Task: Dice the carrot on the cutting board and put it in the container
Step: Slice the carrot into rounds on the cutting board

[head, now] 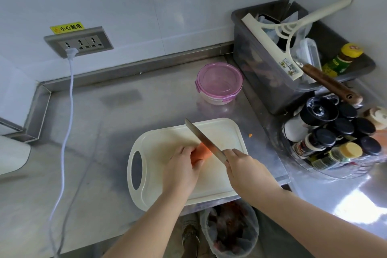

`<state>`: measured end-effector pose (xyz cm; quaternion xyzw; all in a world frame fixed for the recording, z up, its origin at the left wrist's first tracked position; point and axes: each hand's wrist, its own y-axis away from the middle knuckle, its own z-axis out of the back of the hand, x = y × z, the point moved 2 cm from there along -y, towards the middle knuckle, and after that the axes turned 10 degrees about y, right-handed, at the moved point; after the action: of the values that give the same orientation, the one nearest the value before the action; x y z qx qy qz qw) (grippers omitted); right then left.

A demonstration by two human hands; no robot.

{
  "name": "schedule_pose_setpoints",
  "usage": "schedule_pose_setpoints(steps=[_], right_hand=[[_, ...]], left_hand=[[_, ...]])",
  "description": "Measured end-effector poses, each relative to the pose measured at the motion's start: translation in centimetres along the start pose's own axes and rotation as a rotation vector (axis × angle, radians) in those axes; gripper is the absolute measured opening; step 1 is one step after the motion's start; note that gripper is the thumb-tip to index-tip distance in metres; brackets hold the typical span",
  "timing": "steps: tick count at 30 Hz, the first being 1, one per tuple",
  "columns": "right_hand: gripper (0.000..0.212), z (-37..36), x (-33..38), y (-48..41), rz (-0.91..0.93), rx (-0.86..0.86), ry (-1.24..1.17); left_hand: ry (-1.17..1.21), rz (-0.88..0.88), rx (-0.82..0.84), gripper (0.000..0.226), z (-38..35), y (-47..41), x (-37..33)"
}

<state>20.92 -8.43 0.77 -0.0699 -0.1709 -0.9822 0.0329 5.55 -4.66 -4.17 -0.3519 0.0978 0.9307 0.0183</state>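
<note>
An orange carrot piece [202,152] lies on the white cutting board [167,136] on the steel counter. My left hand [183,165] grips the carrot from the left and covers most of it. My right hand [244,166] holds the knife [204,139] by its handle, which is hidden in the fist. The blade runs up and left across the carrot's right end. Behind the board stands a round container [218,82] with a pink lid clipped on. A small orange scrap [250,135] lies on the counter to the right of the board.
A grey bin [261,73] with a squeegee, bags and a bottle stands at the back right. A rack of spice jars [335,132] sits right of the board. A white cable [67,121] hangs from the wall socket [79,42]. A bagged waste bin [230,232] stands below the counter edge.
</note>
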Motion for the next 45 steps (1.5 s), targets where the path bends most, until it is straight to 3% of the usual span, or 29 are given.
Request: schedule_pose_setpoints(steps=[12, 36, 42, 45], right_hand=[[0.034, 0.3, 0.5, 0.4, 0.011, 0.125, 0.144], [0.036, -1.5, 0.6, -3.0, -0.018, 0.193, 0.066], [0.029, -2.5, 0.3, -3.8, -0.023, 0.212, 0.041], [0.010, -2.1, -0.7, -4.4, -0.044, 0.173, -0.108]], left_hand=[[-0.061, -0.008, -0.018, 0.029, -0.3, 0.2, 0.0], [-0.029, -0.042, -0.008, 0.026, -0.4, -0.5, 0.6], [-0.038, -0.057, -0.004, 0.030, -0.5, -0.4, 0.6], [-0.011, -0.062, 0.004, 0.034, -0.4, -0.2, 0.8]])
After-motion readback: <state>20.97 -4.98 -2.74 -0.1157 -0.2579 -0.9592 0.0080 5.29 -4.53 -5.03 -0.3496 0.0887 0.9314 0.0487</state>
